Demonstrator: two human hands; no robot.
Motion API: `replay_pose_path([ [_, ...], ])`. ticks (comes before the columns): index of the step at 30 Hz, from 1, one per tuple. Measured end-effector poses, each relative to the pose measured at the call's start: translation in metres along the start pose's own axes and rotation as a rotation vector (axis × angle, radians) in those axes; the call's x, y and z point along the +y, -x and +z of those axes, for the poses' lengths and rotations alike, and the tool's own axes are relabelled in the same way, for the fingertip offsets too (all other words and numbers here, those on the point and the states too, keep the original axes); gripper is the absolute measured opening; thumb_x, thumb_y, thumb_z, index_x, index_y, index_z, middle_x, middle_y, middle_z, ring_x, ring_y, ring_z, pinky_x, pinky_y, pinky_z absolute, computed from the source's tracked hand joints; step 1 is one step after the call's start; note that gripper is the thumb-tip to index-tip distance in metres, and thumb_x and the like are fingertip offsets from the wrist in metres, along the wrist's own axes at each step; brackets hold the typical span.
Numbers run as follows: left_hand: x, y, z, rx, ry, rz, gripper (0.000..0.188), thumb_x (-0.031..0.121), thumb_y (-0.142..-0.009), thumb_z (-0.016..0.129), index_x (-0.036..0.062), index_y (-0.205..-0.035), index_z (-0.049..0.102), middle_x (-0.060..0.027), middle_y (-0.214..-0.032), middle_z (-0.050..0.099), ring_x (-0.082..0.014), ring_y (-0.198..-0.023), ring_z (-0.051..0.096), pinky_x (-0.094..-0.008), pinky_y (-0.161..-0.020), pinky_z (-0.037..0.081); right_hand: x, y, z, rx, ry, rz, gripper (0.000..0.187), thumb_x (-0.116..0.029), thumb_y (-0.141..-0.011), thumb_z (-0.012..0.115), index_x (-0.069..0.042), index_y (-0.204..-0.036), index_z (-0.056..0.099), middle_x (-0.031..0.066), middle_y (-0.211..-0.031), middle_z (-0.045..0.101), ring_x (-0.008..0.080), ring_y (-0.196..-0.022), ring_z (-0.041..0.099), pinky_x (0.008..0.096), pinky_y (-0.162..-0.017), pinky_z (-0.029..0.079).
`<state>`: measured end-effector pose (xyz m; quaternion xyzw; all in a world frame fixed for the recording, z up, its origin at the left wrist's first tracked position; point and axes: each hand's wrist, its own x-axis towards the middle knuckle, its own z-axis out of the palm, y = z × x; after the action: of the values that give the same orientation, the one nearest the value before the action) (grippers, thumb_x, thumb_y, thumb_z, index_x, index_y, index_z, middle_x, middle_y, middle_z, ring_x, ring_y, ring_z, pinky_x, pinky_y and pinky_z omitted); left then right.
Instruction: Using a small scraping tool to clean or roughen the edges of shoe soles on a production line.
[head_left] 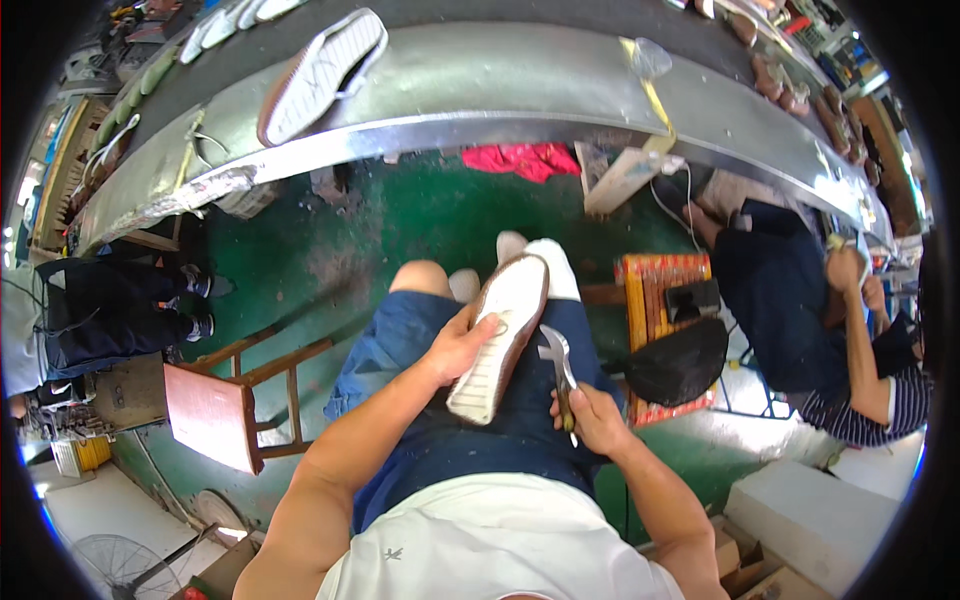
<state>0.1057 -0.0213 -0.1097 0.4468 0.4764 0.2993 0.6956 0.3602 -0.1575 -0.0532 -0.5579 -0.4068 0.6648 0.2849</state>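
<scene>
Across my lap lies a brown shoe (510,295), its white ribbed underside turned up and its toe pointing away from me. My left hand (462,345) is closed around its left side near the middle, thumb on the white bottom. To the right of the shoe, my right hand (594,418) grips lasting pliers (562,362) by the handles. Their curved metal head, with a short side knob, points away from me, close to the shoe but apart from it. A second brown shoe with a white bottom (325,78) rests on the bench ahead.
A metal-edged bench (500,80) curves across the front with a dark conveyor belt behind it. A wooden stool (215,410) stands left; an orange slatted seat with a black bag (680,362) is at right. Co-workers sit at far right (780,290) and stand at far left (100,310).
</scene>
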Motion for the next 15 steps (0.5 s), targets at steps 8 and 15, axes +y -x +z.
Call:
replay_pose_path([
  [8,0.134,-0.027,-0.042,-0.157,0.388,-0.034,0.066,0.035,-0.102,0.064,-0.0031,-0.15,0.04,-0.0129,-0.129,0.064,-0.0182,-0.109,0.066,-0.034,-0.092,0.055,0.011,-0.013,-0.019,-0.025,-0.195,0.14,0.053,-0.042,-0.111,0.034,0.004,-0.122,0.057,0.0113,-0.1,0.07,0.0158,-0.077,0.068,0.0246,-0.057,0.047],
  [15,0.368,-0.167,-0.052,-0.023,-0.221,0.32,0.059,0.043,-0.1,0.063,-0.0041,-0.135,0.053,-0.0129,-0.107,0.072,-0.0178,-0.083,0.071,-0.0359,-0.073,0.059,0.012,-0.047,-0.039,-0.113,-0.278,0.216,0.062,-0.05,-0.11,0.031,0.004,-0.124,0.058,0.0129,-0.102,0.072,0.0182,-0.081,0.072,0.0237,-0.049,0.045],
])
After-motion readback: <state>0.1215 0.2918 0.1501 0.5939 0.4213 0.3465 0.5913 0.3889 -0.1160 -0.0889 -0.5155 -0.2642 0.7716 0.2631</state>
